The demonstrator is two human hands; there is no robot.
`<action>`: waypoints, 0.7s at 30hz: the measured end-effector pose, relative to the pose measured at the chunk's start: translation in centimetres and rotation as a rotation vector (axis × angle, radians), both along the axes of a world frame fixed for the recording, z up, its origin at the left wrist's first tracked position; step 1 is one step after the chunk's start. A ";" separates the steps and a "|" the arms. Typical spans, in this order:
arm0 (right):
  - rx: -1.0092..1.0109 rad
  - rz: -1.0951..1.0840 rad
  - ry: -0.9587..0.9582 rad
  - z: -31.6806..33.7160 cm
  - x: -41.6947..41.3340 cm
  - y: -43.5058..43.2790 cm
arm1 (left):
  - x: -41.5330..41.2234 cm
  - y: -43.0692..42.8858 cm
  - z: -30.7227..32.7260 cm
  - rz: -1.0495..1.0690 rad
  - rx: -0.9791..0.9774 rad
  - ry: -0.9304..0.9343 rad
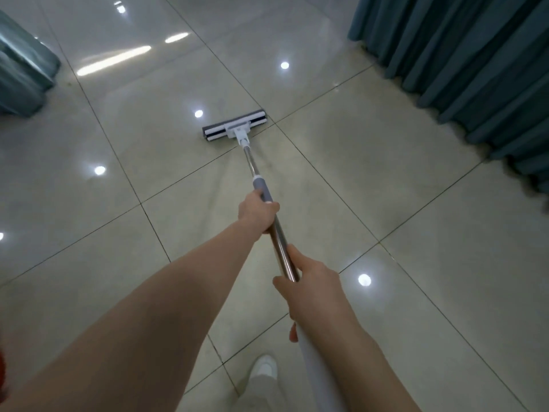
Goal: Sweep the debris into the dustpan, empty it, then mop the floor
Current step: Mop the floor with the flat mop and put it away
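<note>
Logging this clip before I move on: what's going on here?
A person is mopping a glossy tiled floor. Both bare hands grip the mop handle: the left hand further down, by the grey collar, the right hand nearer the body. The flat mop head lies on the tiles ahead, across a grout line. Teal curtains hang at the right. No dustpan or debris is in view, so this looks like the mopping stage.

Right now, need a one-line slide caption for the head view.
Both hands, left hand ahead of right hand, grip the mop handle, mop head flat on glossy tiled floor beside teal curtains.
</note>
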State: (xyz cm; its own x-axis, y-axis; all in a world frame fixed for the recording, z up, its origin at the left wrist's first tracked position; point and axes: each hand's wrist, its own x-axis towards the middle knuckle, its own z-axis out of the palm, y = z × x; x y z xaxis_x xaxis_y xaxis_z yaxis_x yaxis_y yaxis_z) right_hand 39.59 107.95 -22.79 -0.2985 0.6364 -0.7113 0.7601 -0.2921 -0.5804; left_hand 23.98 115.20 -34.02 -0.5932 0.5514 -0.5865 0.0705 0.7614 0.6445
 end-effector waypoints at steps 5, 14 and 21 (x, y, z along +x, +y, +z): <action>0.007 0.018 -0.031 1.5 4.8 -5.1 | 5.0 -5.1 1.7 -0.058 -0.022 -0.040; -0.010 0.185 0.046 8.8 15.4 -16.2 | 17.5 -20.2 9.5 -0.050 0.087 -0.266; 0.010 0.243 0.069 13.5 21.0 -25.2 | 24.6 -31.9 16.5 0.031 0.175 -0.371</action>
